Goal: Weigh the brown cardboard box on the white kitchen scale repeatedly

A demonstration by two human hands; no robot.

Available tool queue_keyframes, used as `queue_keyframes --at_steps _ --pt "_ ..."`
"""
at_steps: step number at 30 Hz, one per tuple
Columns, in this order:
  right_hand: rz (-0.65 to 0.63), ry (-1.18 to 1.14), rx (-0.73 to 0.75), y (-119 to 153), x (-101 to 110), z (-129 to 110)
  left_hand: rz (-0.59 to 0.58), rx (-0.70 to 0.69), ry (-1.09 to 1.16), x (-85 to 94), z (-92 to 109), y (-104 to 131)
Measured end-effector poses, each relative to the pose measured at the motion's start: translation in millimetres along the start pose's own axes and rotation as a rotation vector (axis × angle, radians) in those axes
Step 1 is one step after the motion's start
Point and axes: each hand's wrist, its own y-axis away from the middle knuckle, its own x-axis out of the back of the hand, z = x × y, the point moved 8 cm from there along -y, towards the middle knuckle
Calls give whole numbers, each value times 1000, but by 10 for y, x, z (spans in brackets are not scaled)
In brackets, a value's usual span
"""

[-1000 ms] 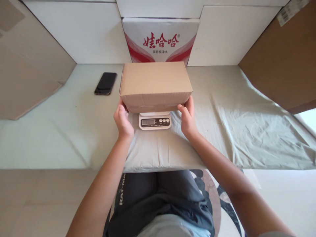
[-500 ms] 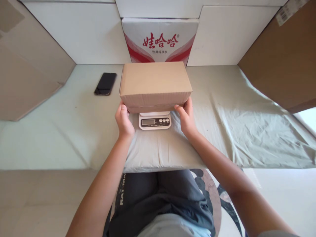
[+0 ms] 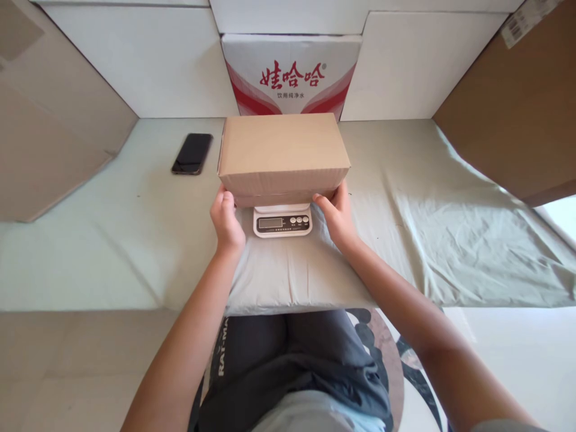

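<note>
A closed brown cardboard box (image 3: 284, 144) sits over a white digital kitchen scale (image 3: 282, 223), covering most of it. Only the scale's front shows, with its display and round buttons. My left hand (image 3: 225, 221) grips the box's lower left front corner, thumb at the front and fingers hidden behind or under the edge. At the lower right corner, my right hand (image 3: 337, 215) holds the box with its thumb along the front face. The fingertips of both hands are partly hidden by the box. Whether the box rests fully on the scale I cannot tell.
A black smartphone (image 3: 192, 153) lies left of the box on the pale green cloth (image 3: 117, 240). Behind stands a white and red carton (image 3: 292, 72) among white boxes. Large brown cartons flank the table at left (image 3: 58, 120) and right (image 3: 517, 108).
My right thumb has slid slightly left along the front of the box. The box, scale and left hand look nearly unchanged.
</note>
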Motion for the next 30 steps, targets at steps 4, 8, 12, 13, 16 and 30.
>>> queue_keyframes --at_steps 4,8,12,13,16,30 --pt "-24 23 3 -13 -13 -29 -39 -17 -9 -48 54 -2" --pt "-24 101 45 -63 40 -81 -60 -17 24 -98 113 -8" --pt "-19 134 67 -120 107 -62 -85 2 23 -133 108 -2" --pt "-19 127 71 -125 113 -56 -91 8 24 -138 96 0" --pt "-24 102 81 -119 98 -63 -82 30 22 -132 52 -4" --pt "-39 137 117 -1097 -37 89 -221 -54 -2 -441 -224 -1096"
